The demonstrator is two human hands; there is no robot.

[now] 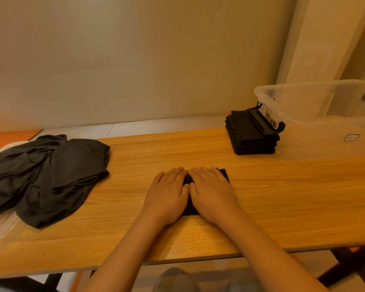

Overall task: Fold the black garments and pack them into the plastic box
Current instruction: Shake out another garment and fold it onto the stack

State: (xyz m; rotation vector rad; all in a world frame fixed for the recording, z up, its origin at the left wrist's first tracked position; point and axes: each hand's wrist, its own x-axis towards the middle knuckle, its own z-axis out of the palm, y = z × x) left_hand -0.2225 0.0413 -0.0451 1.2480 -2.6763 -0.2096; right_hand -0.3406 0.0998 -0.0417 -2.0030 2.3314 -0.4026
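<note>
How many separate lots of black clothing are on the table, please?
3: a loose heap at the left, one folded piece under the left hand and right hand, and a folded stack beside the plastic box. More may hide within the heap.

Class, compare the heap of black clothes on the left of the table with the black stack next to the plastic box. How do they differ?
The heap is loose and rumpled; the stack is folded flat in neat layers. The heap sprawls wide; the stack is compact, beside the plastic box. Both are black cloth on the wooden table.
</note>
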